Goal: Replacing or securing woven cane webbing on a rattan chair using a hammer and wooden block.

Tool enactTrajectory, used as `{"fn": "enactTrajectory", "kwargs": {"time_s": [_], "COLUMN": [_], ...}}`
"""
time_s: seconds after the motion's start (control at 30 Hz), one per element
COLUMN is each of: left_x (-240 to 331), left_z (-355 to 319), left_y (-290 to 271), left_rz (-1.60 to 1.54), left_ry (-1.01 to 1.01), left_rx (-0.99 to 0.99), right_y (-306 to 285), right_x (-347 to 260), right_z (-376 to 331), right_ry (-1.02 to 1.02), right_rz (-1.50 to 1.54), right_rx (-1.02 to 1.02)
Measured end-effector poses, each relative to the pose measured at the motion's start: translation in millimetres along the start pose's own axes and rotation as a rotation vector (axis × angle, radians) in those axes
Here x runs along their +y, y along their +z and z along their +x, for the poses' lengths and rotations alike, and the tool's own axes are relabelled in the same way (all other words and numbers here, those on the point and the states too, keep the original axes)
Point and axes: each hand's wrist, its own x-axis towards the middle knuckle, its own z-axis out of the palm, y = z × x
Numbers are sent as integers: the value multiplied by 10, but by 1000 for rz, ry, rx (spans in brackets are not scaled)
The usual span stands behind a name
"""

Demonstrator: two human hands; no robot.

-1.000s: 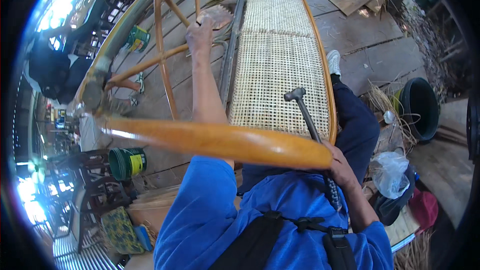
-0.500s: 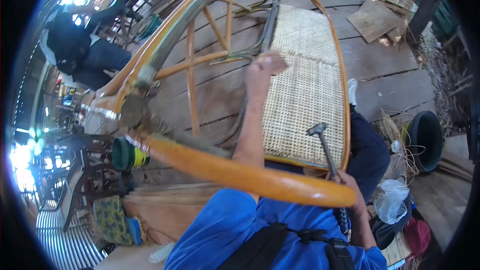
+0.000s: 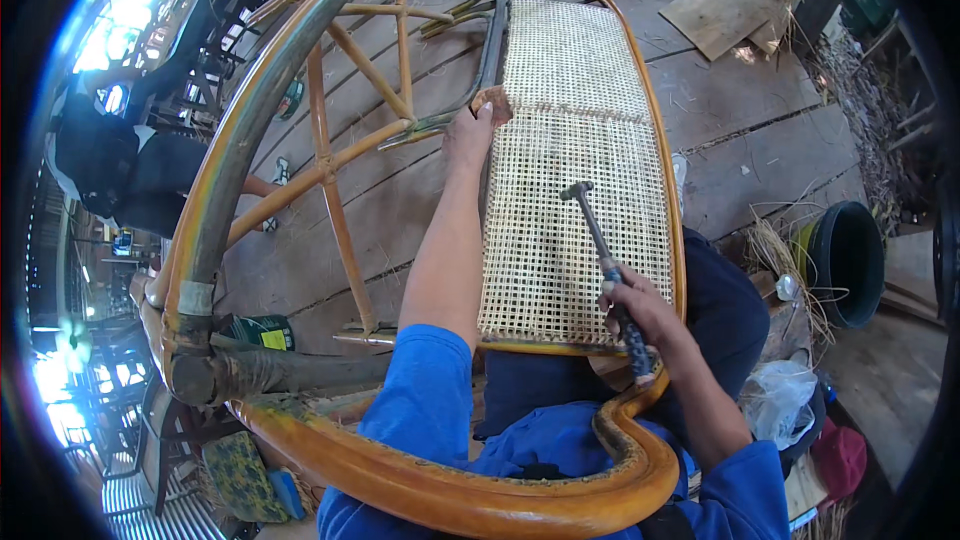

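Note:
A hammer (image 3: 592, 220) with a dark wrapped handle is gripped in my right hand (image 3: 645, 308). Its head hovers in front of the pale woven cane panel (image 3: 570, 230), which is framed by orange-brown rattan. At the panel's left edge, by a dark pole of the frame, my left hand (image 3: 468, 138) pinches a small brown flat piece (image 3: 496, 103); its material is unclear. A large curved rattan pole (image 3: 440, 475) of the same piece of furniture sweeps across my lap and up the left side. Crossed thinner rattan rods (image 3: 328, 170) fill that side.
To the right stands a dark green bucket (image 3: 848, 265) beside loose fibre strands. A clear plastic bag (image 3: 780, 402) and a maroon cloth item (image 3: 840, 455) lie near my right elbow. Wooden boards (image 3: 722, 12) rest at the far right. Another person (image 3: 130, 165) is at the left.
My right hand has raised the hammer from my lap to over the panel. The rattan frame has swung lower and left in view. My left hand still holds the brown piece by the panel's edge.

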Motion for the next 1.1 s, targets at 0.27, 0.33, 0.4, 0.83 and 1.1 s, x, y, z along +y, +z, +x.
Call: {"fn": "enactTrajectory", "kwargs": {"time_s": [0.27,0.33,0.4,0.83,1.1], "left_x": [-88,-76,-70,558,-57], "left_z": [-59,-47,-33,-1993,-3935], "left_y": [66,86,79,-174,-1109], "left_rz": [323,358,396,-420,-457], "left_ry": [-21,-10,-5,-31,513], "left_rx": [-185,-204,-217,168,-106], "right_y": [-54,-78,-71,-210,-451], "right_x": [468,523,543,242,486], "right_z": [-8,31,27,-279,-2070], "right_ry": [101,146,156,46,-658], "right_rz": [198,237,231,-174,-348], "right_rx": [-33,-34,-6,149,859]}}
